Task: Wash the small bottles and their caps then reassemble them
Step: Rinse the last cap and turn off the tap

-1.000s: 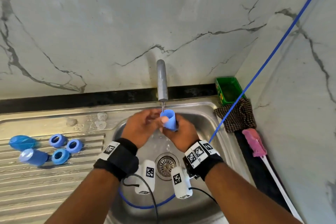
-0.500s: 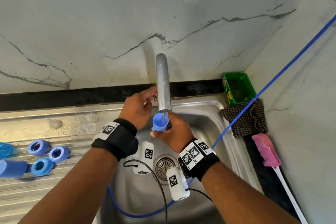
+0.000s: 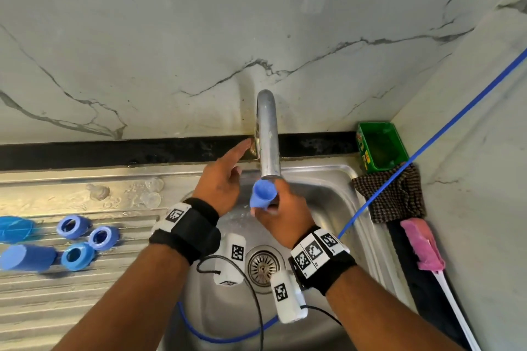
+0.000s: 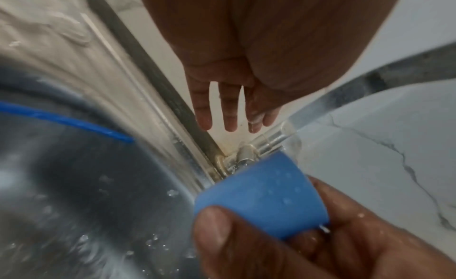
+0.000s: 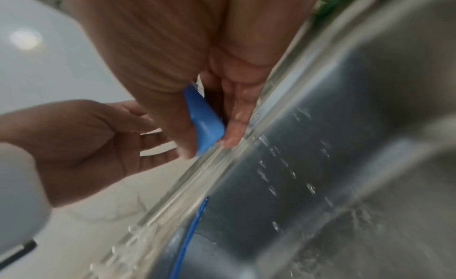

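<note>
My right hand (image 3: 278,209) grips a small blue bottle (image 3: 263,194) just under the tap spout (image 3: 268,134), above the sink bowl (image 3: 336,208). The left wrist view shows that bottle (image 4: 261,197) wet, with my right thumb across it; in the right wrist view the bottle (image 5: 204,121) sits between thumb and fingers. My left hand (image 3: 225,174) holds nothing, its straight fingers (image 4: 229,109) reaching toward the tap's base by the wall. On the drainboard at left lie three blue caps (image 3: 85,239) and two more blue bottles (image 3: 27,258).
A green tub (image 3: 380,145), a checked cloth (image 3: 393,196) and a pink brush (image 3: 422,245) sit right of the sink. A blue hose (image 3: 427,142) runs from upper right down into the bowl near the drain (image 3: 263,265). Marble wall stands behind.
My left hand has let go of the bottle and reached up and back toward the tap's base. My right hand keeps the bottle under the spout. The view has tilted upward.
</note>
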